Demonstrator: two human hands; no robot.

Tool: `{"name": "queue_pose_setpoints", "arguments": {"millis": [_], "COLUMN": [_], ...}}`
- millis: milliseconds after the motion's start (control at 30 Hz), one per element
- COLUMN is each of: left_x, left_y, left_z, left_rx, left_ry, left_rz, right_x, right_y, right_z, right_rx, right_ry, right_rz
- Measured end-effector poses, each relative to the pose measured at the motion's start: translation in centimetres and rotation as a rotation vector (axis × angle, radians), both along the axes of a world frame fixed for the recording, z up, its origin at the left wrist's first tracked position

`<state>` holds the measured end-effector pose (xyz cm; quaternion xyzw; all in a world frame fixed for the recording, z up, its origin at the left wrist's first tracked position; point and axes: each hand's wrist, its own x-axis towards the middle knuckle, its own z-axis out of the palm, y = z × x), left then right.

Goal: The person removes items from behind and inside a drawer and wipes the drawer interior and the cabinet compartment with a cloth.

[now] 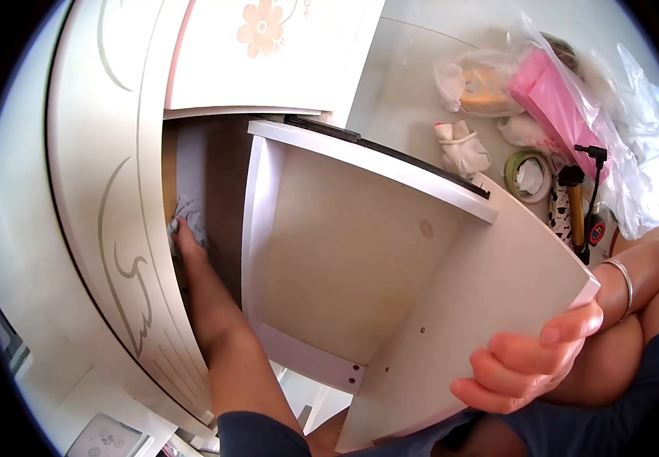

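Observation:
My left hand [186, 232] reaches deep into the drawer opening of a white cabinet [135, 190]. Its fingers are closed on a light grey-blue cloth [190, 212] against the inner wall. A white drawer [345, 251], its inside bare, is pulled out and tilted across the middle of the view. Around the top edge of the drawer's front panel [489, 297] curl the fingers of my right hand [531, 358], with a bangle on that wrist. A black slide rail [390, 156] runs along the drawer's far side.
On the floor at the upper right lie plastic bags [634, 145], a pink package [547, 95], a white cloth bundle [464, 148], a tape roll [527, 177] and a hammer-like tool [573, 202]. A flower-printed white panel [261, 53] sits above the opening.

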<state>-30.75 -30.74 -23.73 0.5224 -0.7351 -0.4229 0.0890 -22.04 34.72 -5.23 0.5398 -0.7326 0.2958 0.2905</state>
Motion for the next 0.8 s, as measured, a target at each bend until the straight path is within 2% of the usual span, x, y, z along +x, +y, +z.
{"name": "queue_pose_setpoints", "arguments": {"millis": [167,233,267,333,367,433,467,500,533,600,667,733,800], "left_x": [-3.1,-5.6,-6.8,-9.0,-10.2,-12.6,-13.3,-13.7,-13.9,-13.9,-12.3,-11.0,-8.5], "left_y": [0.0,3.8,7.7,14.6,17.3,22.4,23.2,22.8,22.5,22.1,24.6,24.9,26.2], "left_z": [-1.9,-0.9,0.4,2.6,3.0,3.4,3.3,2.9,2.5,2.6,5.2,5.2,6.7], "left_rx": [0.017,-0.027,-0.074,-0.167,-0.17,-0.28,-0.334,-0.338,-0.534,-0.738,-0.721,-0.555,0.248], "left_ry": [-0.004,-0.004,-0.013,-0.031,-0.034,-0.155,-0.218,-0.222,-0.224,-0.231,-0.368,-0.138,-0.034], "left_rz": [-0.076,-0.177,-0.275,-0.497,-0.493,-0.738,-0.857,-0.853,-1.015,-1.179,-1.229,-1.205,-0.626], "right_x": [-0.7,-1.9,-2.3,-2.5,-2.7,-2.7,-2.6,-2.7,-2.6,-2.5,-2.4,-2.5,-2.5], "right_y": [-0.7,-0.7,-0.6,-0.6,-0.6,-0.7,-0.9,-0.7,-0.8,-0.7,-0.9,-0.9,-0.8], "right_z": [-0.4,-0.4,-0.3,-0.2,-0.2,-0.6,-0.6,-0.7,-0.6,-0.7,-0.8,-0.9,-0.8], "right_rx": [-0.08,-0.056,-0.033,-0.019,-0.002,0.002,0.001,-0.006,-0.007,-0.014,-0.028,-0.034,-0.037], "right_ry": [0.018,0.102,0.183,0.181,0.182,0.19,0.19,0.187,0.187,0.183,0.17,0.162,0.166], "right_rz": [0.038,0.1,0.151,0.174,0.195,0.202,0.206,0.204,0.205,0.193,0.19,0.193,0.19]}}
